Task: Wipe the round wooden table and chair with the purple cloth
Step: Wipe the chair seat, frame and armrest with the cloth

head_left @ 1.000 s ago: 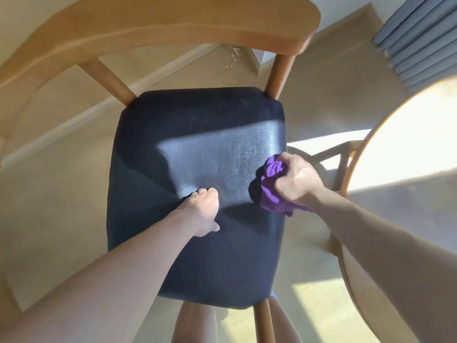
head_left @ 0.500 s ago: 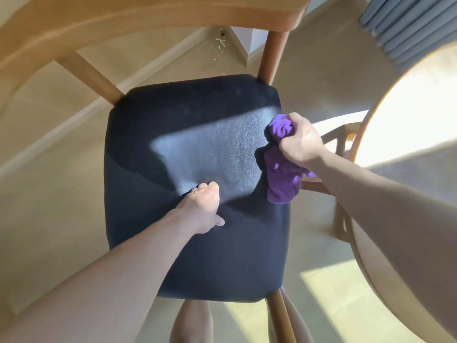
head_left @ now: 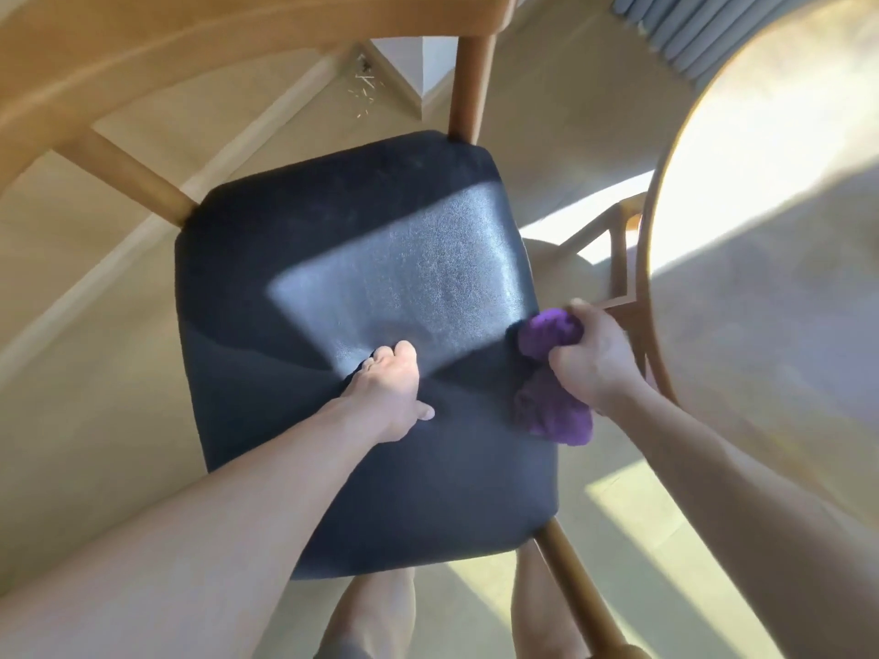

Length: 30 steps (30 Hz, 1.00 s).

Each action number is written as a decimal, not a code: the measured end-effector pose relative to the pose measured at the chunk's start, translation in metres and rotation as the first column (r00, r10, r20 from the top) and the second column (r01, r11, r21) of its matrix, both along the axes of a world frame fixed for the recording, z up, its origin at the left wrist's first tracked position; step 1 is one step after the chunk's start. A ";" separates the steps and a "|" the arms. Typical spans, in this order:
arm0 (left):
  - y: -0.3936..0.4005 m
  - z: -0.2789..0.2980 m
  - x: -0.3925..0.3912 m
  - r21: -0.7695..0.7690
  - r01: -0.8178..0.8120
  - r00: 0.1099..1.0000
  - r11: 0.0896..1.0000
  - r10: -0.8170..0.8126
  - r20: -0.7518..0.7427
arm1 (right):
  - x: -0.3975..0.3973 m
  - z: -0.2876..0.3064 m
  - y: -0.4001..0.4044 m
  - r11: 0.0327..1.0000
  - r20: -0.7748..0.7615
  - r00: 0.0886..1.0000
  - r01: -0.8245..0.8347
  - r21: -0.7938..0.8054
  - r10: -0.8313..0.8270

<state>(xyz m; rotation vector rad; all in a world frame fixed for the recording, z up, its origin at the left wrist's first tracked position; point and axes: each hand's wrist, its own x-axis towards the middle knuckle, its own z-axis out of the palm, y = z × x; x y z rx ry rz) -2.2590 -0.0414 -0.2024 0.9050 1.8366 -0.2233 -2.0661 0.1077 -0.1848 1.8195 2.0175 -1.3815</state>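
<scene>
The chair is getting its wipe: the right hand [head_left: 590, 359] has its fingers clamped around the bunched purple cloth [head_left: 551, 411] and holds it against the edge of the dark seat [head_left: 361, 259] at about three o'clock. The left hand [head_left: 387, 394] is planted near the middle of the seat, knuckles up; the fingers look curled under and hold nothing, though I cannot tell just how they lie beneath the hand. To my eye the seat edge is the step in hand. The next move seems to call for drawing the cloth along that side and across the cushion while the other hand steadies the chair, and the wooden back rail [head_left: 190, 45] curving over at twelve o'clock and its posts [head_left: 468, 83] would need attention after that. The cloth is a soft crumpled wad, one lobe poking out above the fist and a bigger fold hanging below it over the seat's rim. The seat is a grained, leather-like pad, shining where a band of sun falls across it, dull in the shade. The round wooden counter [head_left: 761, 278] stands just beside the chair at three o'clock, brightly lit on top; whether it has had its wipe I cannot tell.
</scene>
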 end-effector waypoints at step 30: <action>0.003 -0.003 -0.006 -0.034 0.069 0.997 0.997 -0.069 -0.017 | -0.032 -0.012 -0.088 0.810 0.387 0.834 -0.514 0.282 0.394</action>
